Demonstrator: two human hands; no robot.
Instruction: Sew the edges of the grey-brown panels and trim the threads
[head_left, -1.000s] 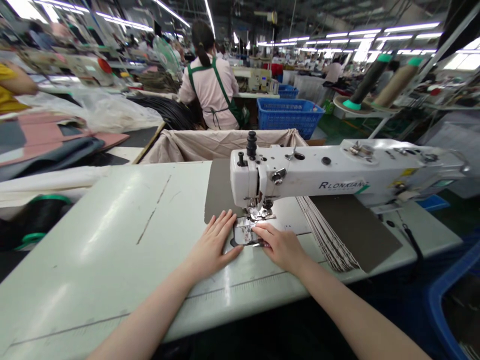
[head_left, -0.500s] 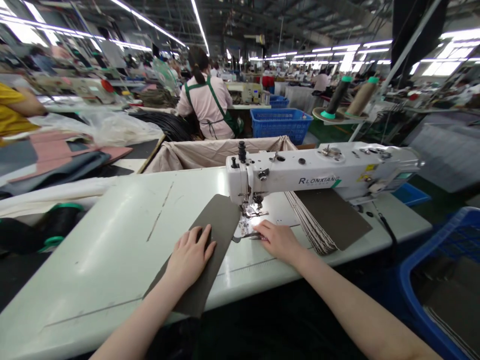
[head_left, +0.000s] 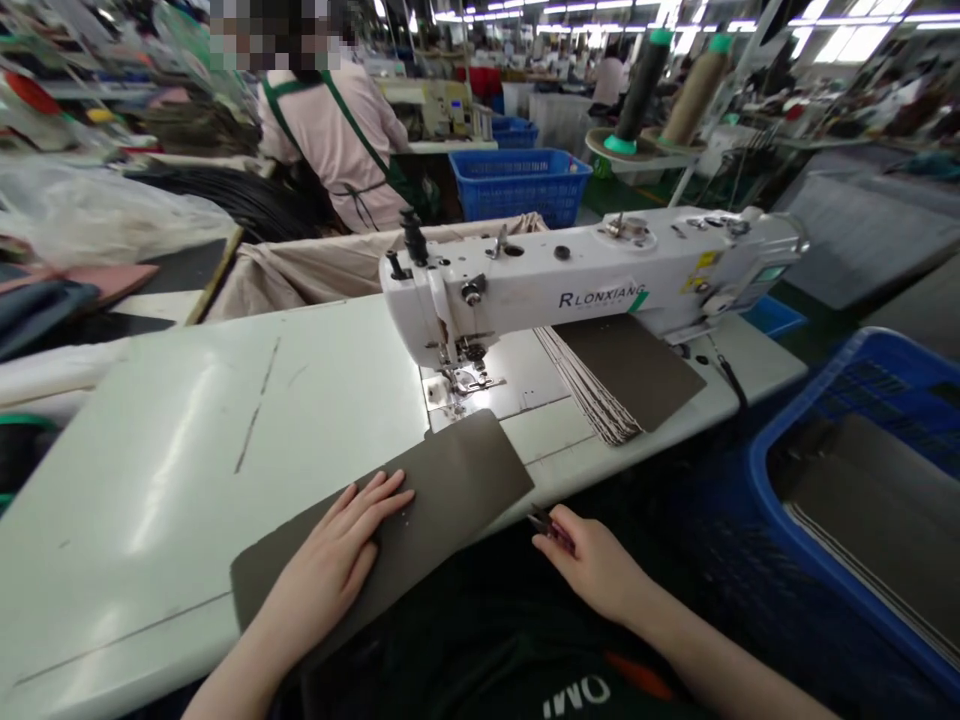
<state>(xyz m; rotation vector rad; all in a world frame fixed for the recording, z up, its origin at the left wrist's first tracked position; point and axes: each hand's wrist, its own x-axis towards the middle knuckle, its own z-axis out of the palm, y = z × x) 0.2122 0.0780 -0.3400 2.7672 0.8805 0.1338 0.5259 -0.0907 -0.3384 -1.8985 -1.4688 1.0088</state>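
A dark grey-brown flat panel [head_left: 457, 480] lies at an angle across the front of the pale table, its lower side over the table's edge. My left hand [head_left: 349, 535] rests flat on it, fingers stretched out. Just off the panel's right end, my right hand [head_left: 592, 560] is closed round small thread snips [head_left: 551, 527], their dark blades pointing up and left. Behind the panel stands the white sewing machine [head_left: 517, 285]; its presser foot [head_left: 461, 390] is clear of the panel. A fanned stack of similar panels [head_left: 630, 370] lies under the machine's arm.
At the right stands a blue basket [head_left: 765, 470] holding more dark panels. Thread cones [head_left: 637, 95] stand on a holder behind the machine. A fabric-lined bin [head_left: 300, 270] adjoins the table's back edge. Beyond it a person in a green apron [head_left: 337, 140] sits near another blue basket [head_left: 517, 185].
The panel has turned and shifted toward me, away from the machine's side, under my left hand. My right hand has drawn back from the needle area to the table's front edge. The view has tilted down.
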